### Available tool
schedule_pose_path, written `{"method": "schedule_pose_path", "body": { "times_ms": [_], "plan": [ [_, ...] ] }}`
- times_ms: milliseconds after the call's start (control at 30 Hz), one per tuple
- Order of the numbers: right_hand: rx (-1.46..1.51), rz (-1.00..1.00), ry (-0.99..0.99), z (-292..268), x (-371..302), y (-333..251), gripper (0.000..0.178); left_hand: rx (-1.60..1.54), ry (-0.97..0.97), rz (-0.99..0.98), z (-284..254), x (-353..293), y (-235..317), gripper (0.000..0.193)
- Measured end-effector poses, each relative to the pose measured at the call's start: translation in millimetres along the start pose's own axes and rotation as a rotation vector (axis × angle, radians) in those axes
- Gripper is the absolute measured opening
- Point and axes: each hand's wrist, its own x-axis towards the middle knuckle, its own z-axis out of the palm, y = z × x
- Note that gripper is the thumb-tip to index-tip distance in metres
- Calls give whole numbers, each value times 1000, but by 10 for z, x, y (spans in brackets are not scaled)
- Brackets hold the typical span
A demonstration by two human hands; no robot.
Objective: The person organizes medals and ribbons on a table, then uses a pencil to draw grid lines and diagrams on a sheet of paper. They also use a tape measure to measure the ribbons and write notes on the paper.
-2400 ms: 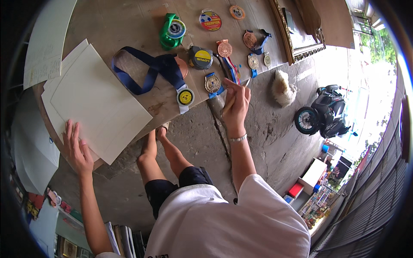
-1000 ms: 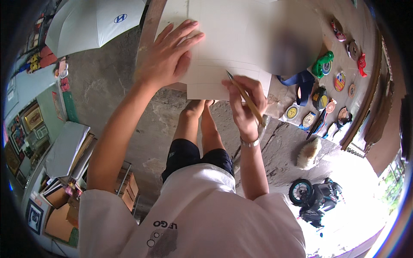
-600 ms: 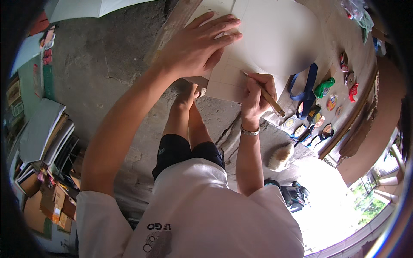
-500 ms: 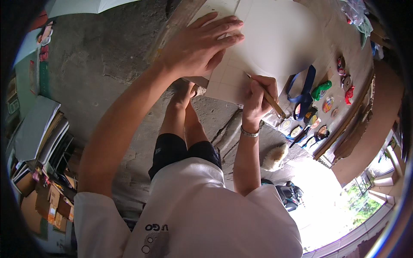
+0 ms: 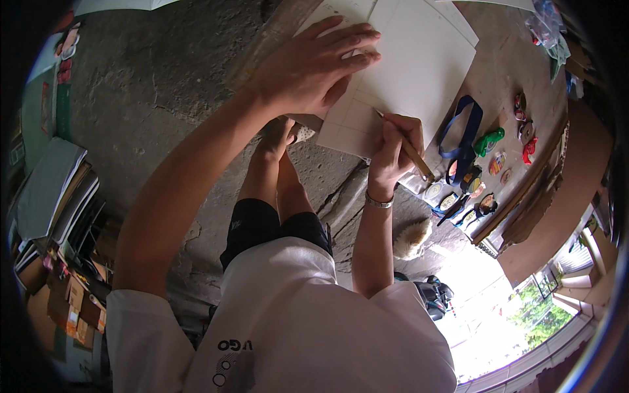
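Note:
A white board [image 5: 426, 52] with thin drawn lines lies in front of me, its near corner toward my feet. My left hand [image 5: 321, 62] rests palm down on its left part, fingers stretched and a little apart. Closer to me, my right hand [image 5: 395, 147] pinches a slim tan pencil-like tool [image 5: 414, 157] in a writing grip. The tool's pointed tip touches or hovers just over the board near the lines; I cannot tell which. Its exact kind is unclear.
Right of the board lie a blue ribbon loop [image 5: 462, 128], a green ribbon bundle [image 5: 489, 141] and several round medal-like discs. A light furry animal [image 5: 413, 239] is on the floor beside my right forearm. Stacked boards [image 5: 49, 190] stand at left, brown cardboard [image 5: 557, 203] at right.
A pale rounded shape over the board's far part has moved up, baring the board's straight edges and corner. Both hands keep their poses; the view has shifted slightly.

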Motion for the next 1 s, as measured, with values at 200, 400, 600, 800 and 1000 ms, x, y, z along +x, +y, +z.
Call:
{"method": "schedule_pose_path", "body": {
  "times_ms": [200, 400, 600, 800, 1000],
  "plan": [
    [6, 36, -20, -4, -1, -36, 8, -15, 8, 3, 11, -4, -7, 60],
    [-9, 0, -5, 27, -6, 3, 6, 4, 14, 10, 7, 1, -4, 58],
    [-36, 13, -65, -96, -236, -29, 5, 27, -7, 8, -19, 6, 3, 58],
    [55, 132, 14, -115, -83, -39, 9, 22, 41, 17, -9, 2, 16, 59],
    [-9, 9, -5, -93, -22, 102, 9, 23, 48, 30, 9, -2, 9, 60]
  ]
}}
